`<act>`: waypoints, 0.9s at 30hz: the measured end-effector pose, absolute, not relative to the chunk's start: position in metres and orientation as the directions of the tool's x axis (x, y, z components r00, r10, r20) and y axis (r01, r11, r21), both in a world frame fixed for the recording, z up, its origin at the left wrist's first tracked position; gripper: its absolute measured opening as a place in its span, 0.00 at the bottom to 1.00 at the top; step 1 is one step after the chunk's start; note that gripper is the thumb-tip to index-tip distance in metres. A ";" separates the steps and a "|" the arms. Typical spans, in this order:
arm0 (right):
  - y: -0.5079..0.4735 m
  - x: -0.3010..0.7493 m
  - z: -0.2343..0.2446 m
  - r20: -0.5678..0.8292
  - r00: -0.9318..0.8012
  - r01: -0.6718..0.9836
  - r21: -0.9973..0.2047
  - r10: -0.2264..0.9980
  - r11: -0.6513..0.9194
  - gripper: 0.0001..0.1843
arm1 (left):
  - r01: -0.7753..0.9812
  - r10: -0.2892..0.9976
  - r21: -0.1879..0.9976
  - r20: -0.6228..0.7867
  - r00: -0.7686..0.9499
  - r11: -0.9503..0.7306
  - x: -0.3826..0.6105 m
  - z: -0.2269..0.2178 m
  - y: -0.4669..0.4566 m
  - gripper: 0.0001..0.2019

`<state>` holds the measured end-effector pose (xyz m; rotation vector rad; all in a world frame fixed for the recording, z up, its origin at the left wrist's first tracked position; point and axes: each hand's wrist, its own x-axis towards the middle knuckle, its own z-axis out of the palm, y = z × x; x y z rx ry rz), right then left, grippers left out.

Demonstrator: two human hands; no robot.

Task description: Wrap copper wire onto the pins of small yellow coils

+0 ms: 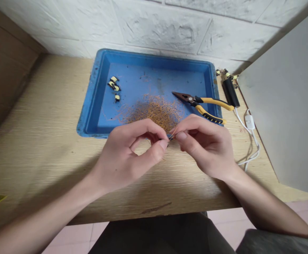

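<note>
Left hand [127, 151] curled into tight pinch; right hand [204, 148] in same pinch, just beside left; left forearm [42, 211], right forearm [265, 201] angling inward from below.

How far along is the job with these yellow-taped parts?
Done, it seems: a few yellow-taped parts sit grouped in the blue tray, beside a heap of thin copper-coloured wire. In hand: the left hand and right hand pinch a small wired piece. Left: apparently more small parts beyond the tray's far right corner.
</note>
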<state>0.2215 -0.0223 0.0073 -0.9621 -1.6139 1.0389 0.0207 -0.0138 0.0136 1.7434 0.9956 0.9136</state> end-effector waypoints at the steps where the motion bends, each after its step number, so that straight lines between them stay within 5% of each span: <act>1: -0.022 0.221 0.007 0.292 -0.228 0.117 -0.939 0.929 0.324 0.05 | 0.234 0.902 0.935 0.159 0.401 -0.268 0.021 0.014 -0.014 0.07; 11: -0.023 0.222 0.006 0.263 -0.225 0.115 -0.949 0.938 0.294 0.03 | 0.246 0.912 0.932 0.159 0.378 -0.265 0.021 0.016 -0.015 0.08; 27: -0.027 0.228 -0.003 0.531 -0.233 0.383 -0.720 0.815 0.579 0.13 | 0.320 0.929 0.912 0.139 0.342 -0.255 0.024 0.019 -0.012 0.08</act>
